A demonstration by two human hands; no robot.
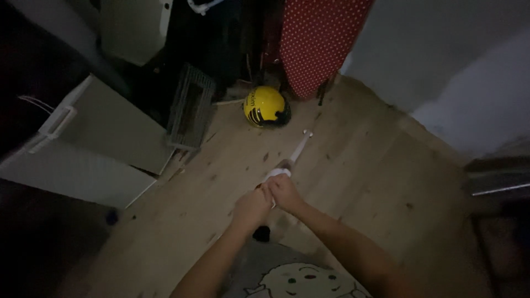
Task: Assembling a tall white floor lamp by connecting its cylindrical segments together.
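- The left hand (251, 207) and the right hand (284, 192) met in front of the body, both closed around the near end of a slim white tool (291, 158); the fingers were wrapped tight on its handle.
- The tool pointed away from the person, its far tip hanging over bare wooden floor (359, 182), short of a yellow helmet (266, 106).
- The helmet lay on the floor at the far edge of the boards, just beside the foot of a red board with white dots (317, 38) leaning upright.
- To the left, a grey wire crate (190, 107) stood tilted against a white appliance (105, 138), whose corner reached out toward the middle of the floor.
- To the right, a pale wall (441, 60) ran diagonally, closing that side.
- Between the appliance corner and the wall, the floor lay open in a broad strip, widest near the person and narrowing toward the helmet.
- The room was dim; what kind of tool it was could not be told.
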